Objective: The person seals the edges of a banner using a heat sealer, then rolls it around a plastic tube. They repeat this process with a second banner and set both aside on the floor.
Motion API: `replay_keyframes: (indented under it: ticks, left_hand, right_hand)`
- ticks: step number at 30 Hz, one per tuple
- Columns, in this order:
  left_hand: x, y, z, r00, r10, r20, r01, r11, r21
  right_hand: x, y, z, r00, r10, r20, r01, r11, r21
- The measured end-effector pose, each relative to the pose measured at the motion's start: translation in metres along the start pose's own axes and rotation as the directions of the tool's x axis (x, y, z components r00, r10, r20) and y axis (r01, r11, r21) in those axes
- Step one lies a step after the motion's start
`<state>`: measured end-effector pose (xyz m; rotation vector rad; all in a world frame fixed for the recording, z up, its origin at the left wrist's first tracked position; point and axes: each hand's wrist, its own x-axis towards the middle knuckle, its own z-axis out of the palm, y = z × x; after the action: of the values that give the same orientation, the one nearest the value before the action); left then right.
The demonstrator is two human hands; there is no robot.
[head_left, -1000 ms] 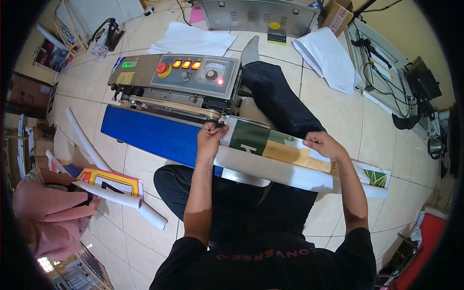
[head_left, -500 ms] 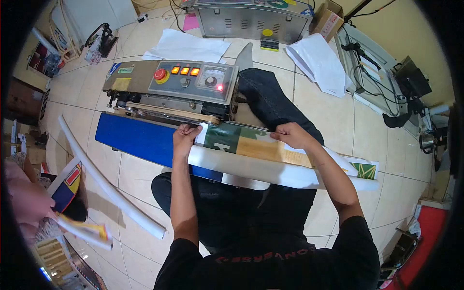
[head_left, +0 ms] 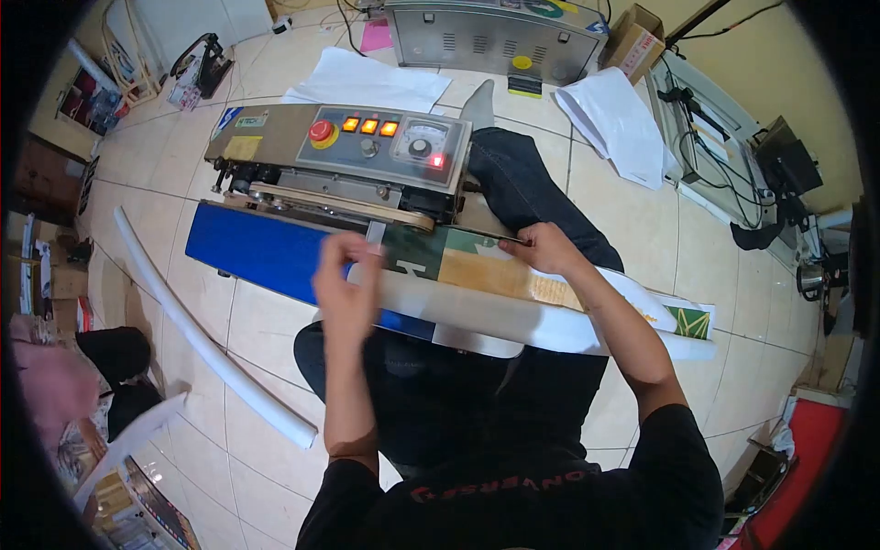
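A band sealer (head_left: 367,151) with a red stop button, lit orange switches and a dial stands in front of me. A printed banner (head_left: 509,275), green and tan with a rolled white near edge, lies along its front, its far edge against the machine near the belt (head_left: 339,208). My right hand (head_left: 543,247) pinches the banner's far edge, thumb and fingers closed. My left hand (head_left: 346,284) hovers by the banner's left end, over the blue conveyor bed (head_left: 257,252). Motion smears its fingers, so I cannot see whether they touch anything.
A long white roll (head_left: 206,339) lies on the tiled floor to the left, beside another person (head_left: 64,385) with a sheet. Behind the sealer are white sheets (head_left: 367,82), a metal machine (head_left: 490,46) and a cardboard box (head_left: 632,41). Cables (head_left: 701,119) run at right.
My left hand has come off the banner's left corner and moved slightly nearer me. The banner's left end sits closer to the belt. My right hand keeps its grip; the view shifted slightly.
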<state>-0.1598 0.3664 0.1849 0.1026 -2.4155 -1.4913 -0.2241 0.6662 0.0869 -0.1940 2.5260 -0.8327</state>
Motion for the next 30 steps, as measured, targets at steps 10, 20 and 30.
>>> replay_keyframes:
  ticks: [10,20,30]
  left_hand:
    - [-0.051,-0.060,0.114,0.906,0.252,0.341,-0.354,0.891,0.283]
    - [-0.040,-0.069,0.101,0.929,0.276,0.246,-0.348,0.877,0.331]
    - [-0.027,-0.086,0.082,0.954,0.299,-0.008,-0.236,0.769,0.594]
  right_hand:
    - [-0.003,0.004,-0.004,0.993,-0.109,0.048,0.111,0.992,-0.059]
    - [-0.110,0.126,-0.054,0.981,-0.165,-0.101,0.183,0.960,0.213]
    - [-0.130,0.156,-0.043,0.986,0.009,-0.169,0.024,0.980,0.195]
